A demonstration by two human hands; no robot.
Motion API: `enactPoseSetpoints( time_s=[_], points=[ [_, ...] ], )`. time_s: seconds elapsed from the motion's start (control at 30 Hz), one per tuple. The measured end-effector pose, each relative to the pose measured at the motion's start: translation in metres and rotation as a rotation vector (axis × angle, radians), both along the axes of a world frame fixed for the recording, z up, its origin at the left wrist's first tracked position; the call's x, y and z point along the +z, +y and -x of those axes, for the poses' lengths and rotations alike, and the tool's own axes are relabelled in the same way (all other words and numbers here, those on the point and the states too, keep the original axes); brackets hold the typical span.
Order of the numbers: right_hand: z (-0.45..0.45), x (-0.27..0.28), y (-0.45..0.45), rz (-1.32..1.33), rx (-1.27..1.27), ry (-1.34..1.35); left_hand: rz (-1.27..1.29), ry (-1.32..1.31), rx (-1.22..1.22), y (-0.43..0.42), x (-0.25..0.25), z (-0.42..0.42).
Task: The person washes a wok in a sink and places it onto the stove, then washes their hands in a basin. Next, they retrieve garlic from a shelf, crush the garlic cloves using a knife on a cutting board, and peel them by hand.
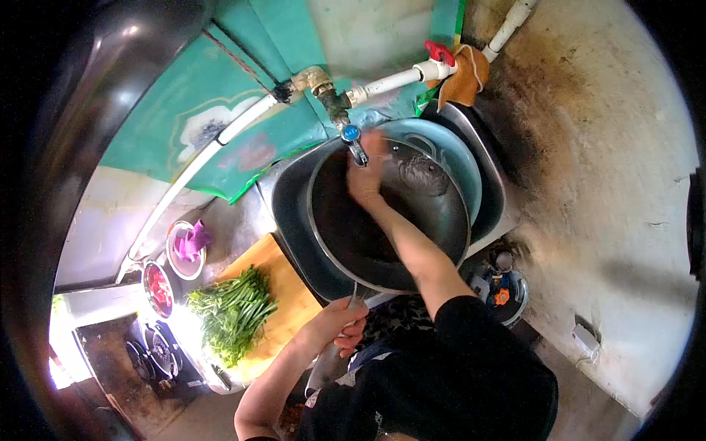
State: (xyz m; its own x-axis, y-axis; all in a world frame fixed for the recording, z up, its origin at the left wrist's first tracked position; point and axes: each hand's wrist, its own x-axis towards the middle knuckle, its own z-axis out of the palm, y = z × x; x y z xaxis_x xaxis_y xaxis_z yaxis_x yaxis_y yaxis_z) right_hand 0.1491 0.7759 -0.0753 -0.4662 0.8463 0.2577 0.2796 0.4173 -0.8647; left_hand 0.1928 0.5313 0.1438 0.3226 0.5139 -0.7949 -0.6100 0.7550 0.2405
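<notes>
A large dark wok (pixel 353 235) is held tilted over the sink (pixel 294 213). My left hand (pixel 340 323) is closed round the wok's long handle, close to my body. Across the wok reaches my right arm, with my right hand (pixel 367 173) beside the tap (pixel 354 143) at the wok's far side. Motion smears the fingers of that hand, so their grip is unclear. Some water seems to lie in the wok's far right part. Behind the wok, a pale blue basin (pixel 467 169) in the sink is partly hidden.
Left of the sink, cut green vegetables (pixel 232 312) lie on a wooden board (pixel 294 287). Two bowls stand beyond, one with a purple cloth-like thing (pixel 193 241), one with red pieces (pixel 158 289). A gas stove (pixel 158 349) is far left. White pipes (pixel 243 125) run along the wall.
</notes>
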Motion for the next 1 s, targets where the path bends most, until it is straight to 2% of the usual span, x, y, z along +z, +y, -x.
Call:
enactPoseSetpoints(
  time_s=[0.03, 0.1, 0.13, 0.2, 0.23, 0.27, 0.3, 0.33, 0.37, 0.43, 0.47, 0.5, 0.57, 0.63, 0.7, 0.77, 0.83, 0.9, 0.97, 1.0],
  points=[
    [-0.003, -0.008, 0.006, -0.006, -0.129, -0.034, 0.017, 0.017, 0.025, 0.003, 0.001, 0.0],
    [0.012, -0.009, -0.005, -0.036, -0.743, -0.204, 0.035, 0.027, -0.008, 0.005, 0.001, 0.001],
    [0.029, 0.026, -0.027, 0.222, -0.677, -0.277, 0.019, 0.033, -0.031, 0.003, -0.005, 0.001],
    [0.05, 0.045, -0.08, 0.194, -0.371, -0.166, 0.007, 0.03, -0.041, 0.004, -0.005, 0.002],
    [0.024, 0.066, -0.101, 0.198, -0.16, -0.063, 0.012, 0.018, -0.065, 0.002, -0.003, 0.003],
    [-0.025, 0.116, -0.107, 0.578, 0.217, -0.109, 0.022, 0.007, -0.057, 0.002, -0.003, 0.004],
    [-0.064, 0.118, -0.12, 0.499, 0.405, -0.25, 0.027, -0.001, -0.049, 0.006, -0.003, 0.004],
    [-0.116, 0.147, -0.122, 0.402, 0.607, -0.194, 0.051, 0.039, -0.041, 0.008, 0.001, 0.003],
    [-0.157, 0.148, -0.113, 0.519, 0.708, -0.413, 0.054, 0.027, -0.059, 0.008, 0.004, 0.003],
    [-0.231, 0.101, -0.062, 0.211, 1.032, -0.562, 0.048, -0.007, -0.006, 0.007, 0.005, 0.003],
    [-0.257, 0.066, -0.019, -0.239, 1.128, -0.758, 0.041, -0.002, -0.005, 0.007, 0.004, 0.003],
    [-0.276, -0.002, 0.04, -0.307, 1.26, -0.883, 0.05, -0.004, -0.012, 0.007, 0.003, 0.002],
    [-0.213, 0.073, 0.094, -0.821, 1.045, -0.965, 0.112, 0.053, 0.004, 0.006, 0.001, -0.002],
    [-0.153, 0.039, 0.112, -0.98, 0.978, -0.843, 0.124, 0.045, -0.005, 0.005, -0.001, 0.0],
    [-0.111, 0.013, 0.076, -0.922, 0.724, -0.624, 0.128, 0.036, -0.008, 0.008, 0.001, 0.0],
    [-0.078, 0.013, 0.011, -0.401, 0.529, -0.555, 0.137, 0.031, -0.029, 0.014, 0.009, 0.003],
    [-0.06, 0.01, -0.053, -0.181, 0.471, -0.269, 0.12, 0.012, -0.024, 0.013, 0.004, 0.003],
    [-0.068, 0.047, -0.112, 0.059, 0.433, -0.107, 0.102, -0.009, -0.027, 0.013, 0.005, 0.002],
    [-0.115, 0.067, -0.12, 0.309, 0.763, -0.044, 0.09, -0.017, -0.027, 0.014, 0.006, 0.003],
    [-0.149, 0.072, -0.103, 0.139, 1.041, -0.18, 0.09, -0.021, -0.028, 0.015, 0.009, 0.002]
  ],
)
